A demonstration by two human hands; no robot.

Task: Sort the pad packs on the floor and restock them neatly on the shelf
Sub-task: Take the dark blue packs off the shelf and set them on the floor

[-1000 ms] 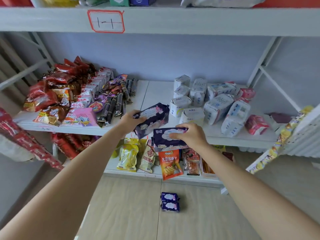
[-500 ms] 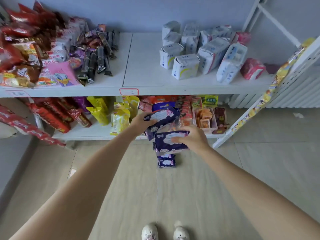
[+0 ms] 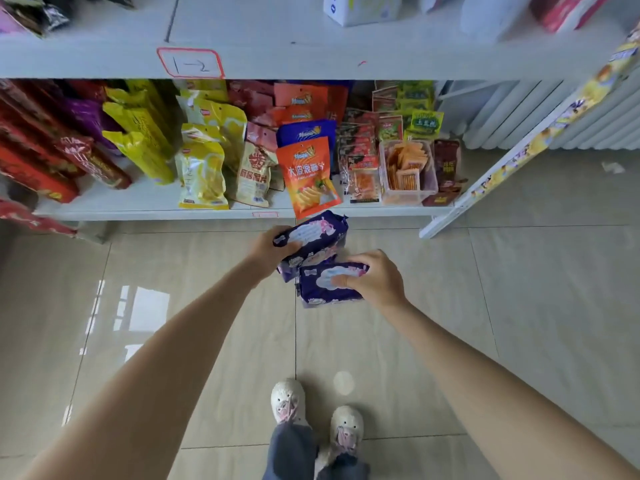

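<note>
Standing over the floor (image 3: pixel 519 306), the person grips one purple pack (image 3: pixel 313 237) in the left hand (image 3: pixel 268 251); the right hand (image 3: pixel 374 278) has its fingers (image 3: pixel 341 280) curled round a second pack (image 3: pixel 325 289) just below, both before the lower shelf (image 3: pixel 145 211).

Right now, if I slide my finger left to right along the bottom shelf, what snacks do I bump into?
Red crinkly packets → tall yellow foil bags → orange chip bag → clear plastic tub of orange cracker packs → dark maroon pouch.
</note>
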